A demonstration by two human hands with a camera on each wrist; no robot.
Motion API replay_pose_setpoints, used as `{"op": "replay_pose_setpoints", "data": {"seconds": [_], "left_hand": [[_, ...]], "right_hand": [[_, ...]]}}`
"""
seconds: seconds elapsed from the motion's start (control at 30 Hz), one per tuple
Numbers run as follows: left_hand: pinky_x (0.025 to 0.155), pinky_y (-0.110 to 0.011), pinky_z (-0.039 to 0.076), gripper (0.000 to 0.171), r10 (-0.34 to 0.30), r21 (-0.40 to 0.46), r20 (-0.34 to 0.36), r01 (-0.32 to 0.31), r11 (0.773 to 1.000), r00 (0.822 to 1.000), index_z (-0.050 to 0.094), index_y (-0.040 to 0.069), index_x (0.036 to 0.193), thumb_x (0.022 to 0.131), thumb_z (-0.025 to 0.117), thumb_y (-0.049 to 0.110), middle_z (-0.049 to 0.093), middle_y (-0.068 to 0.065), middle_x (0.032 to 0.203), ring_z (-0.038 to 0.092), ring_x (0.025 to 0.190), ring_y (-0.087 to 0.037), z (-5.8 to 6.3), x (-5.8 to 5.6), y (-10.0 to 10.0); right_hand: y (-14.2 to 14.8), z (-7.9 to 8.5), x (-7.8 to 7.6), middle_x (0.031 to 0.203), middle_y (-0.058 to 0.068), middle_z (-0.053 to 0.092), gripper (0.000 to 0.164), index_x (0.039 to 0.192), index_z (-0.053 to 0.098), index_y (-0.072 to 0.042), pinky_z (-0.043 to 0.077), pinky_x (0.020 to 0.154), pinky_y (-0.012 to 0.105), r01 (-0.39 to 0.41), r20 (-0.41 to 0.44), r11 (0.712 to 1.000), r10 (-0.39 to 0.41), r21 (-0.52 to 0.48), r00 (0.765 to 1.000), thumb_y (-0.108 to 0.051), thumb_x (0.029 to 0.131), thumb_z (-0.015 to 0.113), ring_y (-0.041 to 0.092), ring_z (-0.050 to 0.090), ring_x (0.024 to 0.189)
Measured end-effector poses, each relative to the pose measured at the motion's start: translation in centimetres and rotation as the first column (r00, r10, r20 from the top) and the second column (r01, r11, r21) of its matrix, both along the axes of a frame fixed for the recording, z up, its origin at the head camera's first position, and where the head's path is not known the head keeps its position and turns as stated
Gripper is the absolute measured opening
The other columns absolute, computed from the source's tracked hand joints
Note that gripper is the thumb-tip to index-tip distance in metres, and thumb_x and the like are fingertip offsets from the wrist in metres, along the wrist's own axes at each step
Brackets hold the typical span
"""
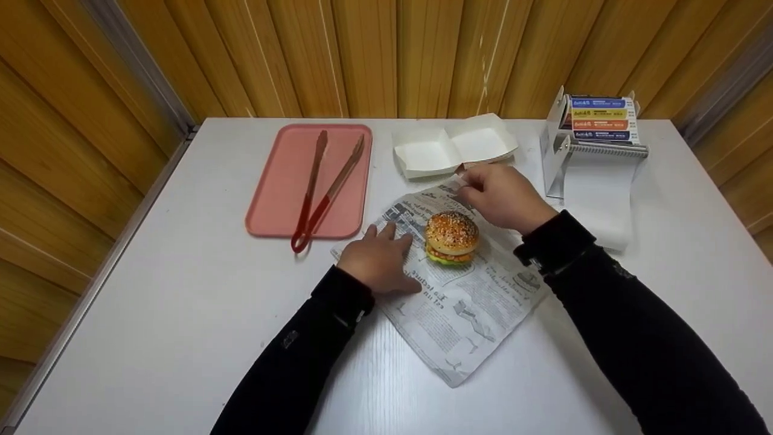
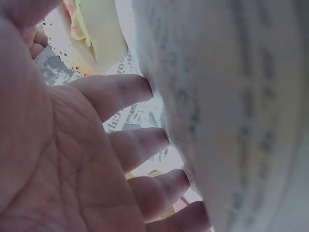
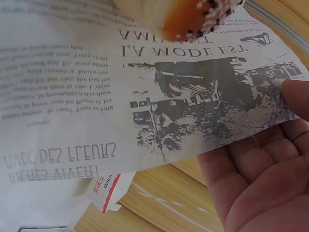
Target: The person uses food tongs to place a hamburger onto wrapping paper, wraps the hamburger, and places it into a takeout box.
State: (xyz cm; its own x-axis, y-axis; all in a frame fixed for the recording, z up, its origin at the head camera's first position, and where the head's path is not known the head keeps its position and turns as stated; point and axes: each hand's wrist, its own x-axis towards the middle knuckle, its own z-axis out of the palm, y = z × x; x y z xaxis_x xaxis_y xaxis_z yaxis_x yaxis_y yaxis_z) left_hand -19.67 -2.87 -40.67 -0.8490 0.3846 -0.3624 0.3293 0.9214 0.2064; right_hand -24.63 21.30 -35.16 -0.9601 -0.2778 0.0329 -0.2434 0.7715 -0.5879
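A toy-like burger (image 1: 452, 237) with a seeded bun sits on a sheet of newsprint-patterned wrapping paper (image 1: 462, 320). My left hand (image 1: 379, 258) rests on the paper's left side with its fingers spread; its fingertips touch the sheet in the left wrist view, where the burger (image 2: 91, 36) shows partly at the top. At the far corner, my right hand (image 1: 504, 196) pinches the paper between thumb and fingers. The right wrist view shows that pinched paper edge (image 3: 193, 106) raised, with part of the bun (image 3: 188, 17) above it.
A pink tray (image 1: 275, 199) carries red-handled metal tongs (image 1: 320, 205), whose handle end juts past its front edge. Behind the paper stands an open white food box (image 1: 429, 151). At the back right is a metal holder (image 1: 552, 145) with colourful packets (image 1: 604, 121) and a white sheet (image 1: 598, 193).
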Motion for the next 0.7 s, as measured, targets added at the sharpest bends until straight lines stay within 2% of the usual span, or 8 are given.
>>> {"op": "replay_pose_setpoints", "data": {"seconds": [0.1,0.27,0.37,0.5,0.7], "left_hand": [[0.117,-0.066,0.04,0.106,-0.001,-0.002,0.006,0.001,1.0,1.0,0.028,0.027,0.167,0.083,0.075,0.07,0.013,-0.011,0.177,0.015,0.162,-0.045,0.1,0.0,0.0],[0.115,-0.067,0.041,0.107,0.008,-0.002,0.02,-0.008,1.0,1.0,0.027,0.027,0.168,0.083,0.075,0.07,0.009,-0.011,0.177,0.013,0.162,-0.045,0.2,0.0,0.0],[0.114,-0.068,0.043,0.107,0.012,-0.003,0.019,-0.012,1.0,1.0,0.027,0.027,0.168,0.083,0.075,0.07,0.009,-0.011,0.177,0.013,0.162,-0.045,0.1,-0.1,0.1],[0.113,-0.068,0.043,0.107,0.018,-0.007,0.016,-0.018,1.0,1.0,0.028,0.027,0.168,0.083,0.075,0.071,0.011,-0.012,0.177,0.013,0.162,-0.045,0.1,-0.2,0.1],[0.111,-0.066,0.047,0.106,0.023,-0.028,0.008,-0.023,0.999,1.0,0.029,0.027,0.167,0.083,0.075,0.071,0.012,-0.012,0.177,0.013,0.162,-0.044,0.0,-0.3,0.2]], "right_hand": [[0.3,-0.4,1.0,0.087,0.006,0.069,0.019,0.099,0.076,-0.007,0.047,0.072,0.035,0.005,-0.001,0.999,-0.005,-0.033,1.0,-0.022,0.103,0.066,0.02,0.058,0.077],[0.7,-1.4,2.2,0.094,0.009,0.077,0.018,0.103,0.079,-0.007,0.052,0.076,0.038,-0.009,-0.037,0.998,0.007,-0.057,0.999,-0.017,0.103,0.064,0.021,0.064,0.079],[0.8,-1.9,2.9,0.106,0.01,0.08,0.018,0.108,0.08,-0.006,0.059,0.086,0.043,-0.031,-0.061,0.998,0.027,-0.064,0.998,-0.013,0.102,0.064,0.026,0.072,0.093],[1.0,-2.4,3.8,0.12,0.012,0.079,0.018,0.112,0.079,-0.005,0.058,0.1,0.05,-0.071,-0.094,0.996,0.065,-0.057,0.993,-0.009,0.1,0.066,0.032,0.073,0.116],[0.9,-3.2,4.8,0.123,0.008,0.078,0.016,0.105,0.08,-0.006,0.057,0.103,0.051,-0.117,-0.126,0.993,0.113,-0.023,0.986,-0.005,0.097,0.066,0.032,0.073,0.12]]}}
